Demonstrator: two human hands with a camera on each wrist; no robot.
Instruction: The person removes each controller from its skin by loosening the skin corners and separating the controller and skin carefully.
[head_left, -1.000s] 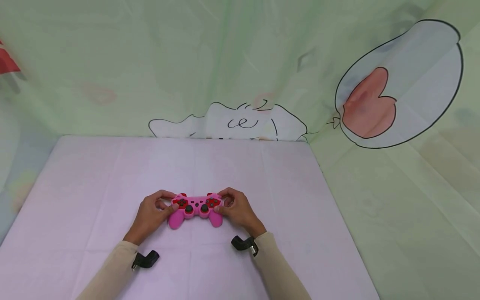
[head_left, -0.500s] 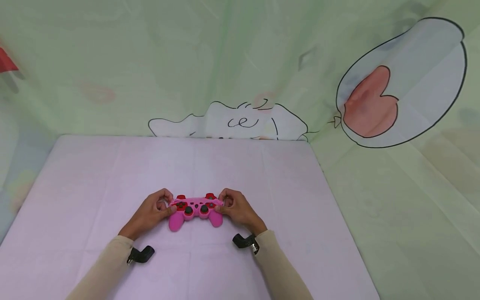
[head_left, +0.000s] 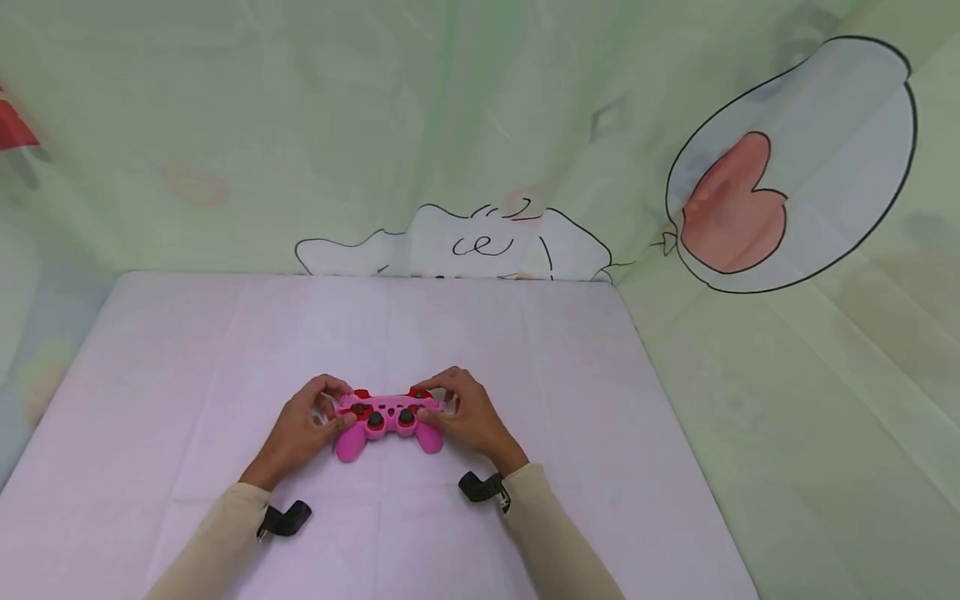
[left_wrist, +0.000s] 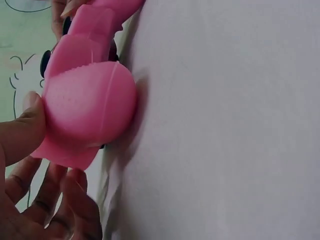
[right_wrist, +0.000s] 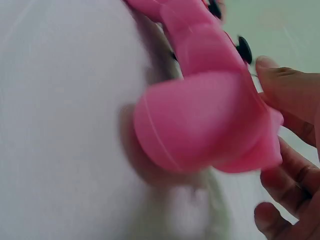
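A pink game controller [head_left: 386, 421] with red buttons and two dark thumbsticks sits on the pale pink tabletop [head_left: 225, 358], near its front middle. My left hand [head_left: 303, 425] grips its left end, thumb on the face, fingers curled behind. My right hand [head_left: 461, 414] grips the right end the same way. In the left wrist view the left grip [left_wrist: 87, 107] fills the frame with my thumb [left_wrist: 22, 132] pressed on its edge. The right wrist view shows the right grip [right_wrist: 200, 122] close up, my fingers [right_wrist: 287, 95] against its side.
A light green printed curtain [head_left: 480, 125] hangs behind and to the right of the table, with a cartoon balloon [head_left: 787, 167] drawn on it. The table's right edge [head_left: 675, 433] runs diagonally. Black wrist straps [head_left: 285, 518] sit on both cream sleeves.
Both hands stay on the controller. It has tilted slightly, and my right hand's fingers have risen further over its top edge.
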